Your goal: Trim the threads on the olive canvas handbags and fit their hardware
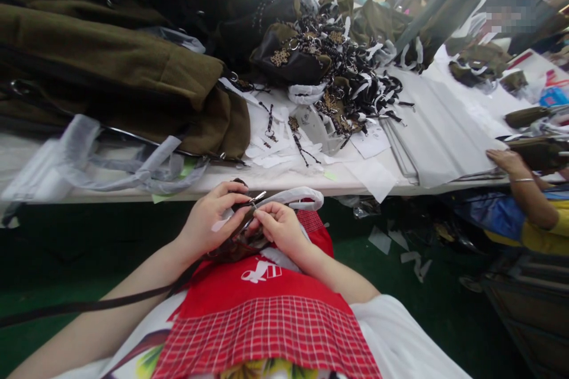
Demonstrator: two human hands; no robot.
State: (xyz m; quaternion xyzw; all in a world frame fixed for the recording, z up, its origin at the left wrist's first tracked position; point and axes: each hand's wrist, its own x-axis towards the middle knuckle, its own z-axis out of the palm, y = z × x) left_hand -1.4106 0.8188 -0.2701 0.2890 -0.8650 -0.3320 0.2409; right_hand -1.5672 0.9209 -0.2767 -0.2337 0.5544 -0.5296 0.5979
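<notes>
A small dark brown bag (pixel 242 243) rests in my lap, tilted and largely covered by my hands. My left hand (pixel 217 219) grips its edge, fingers curled over the top. From the right, my right hand (pixel 282 226) pinches at the bag's opening, thumb and fingertip pressed together. Between the fingertips shows a shiny metal piece (pixel 258 196), too small to make out fully; a metal zip runs just below it. The bag's handle (pixel 302 194), wrapped in white paper, loops out behind my right hand. A dark strap (pixel 89 306) trails off to the left.
Large olive bags (pixel 111 77) are piled on the table (pixel 329 177) at left. In the middle lies a heap of bag charms and dark straps (pixel 347 71). Flat white sheets (pixel 448 136) lie to the right, with a co-worker's hand (pixel 507 163) on them. Paper scraps (pixel 380 240) litter the floor.
</notes>
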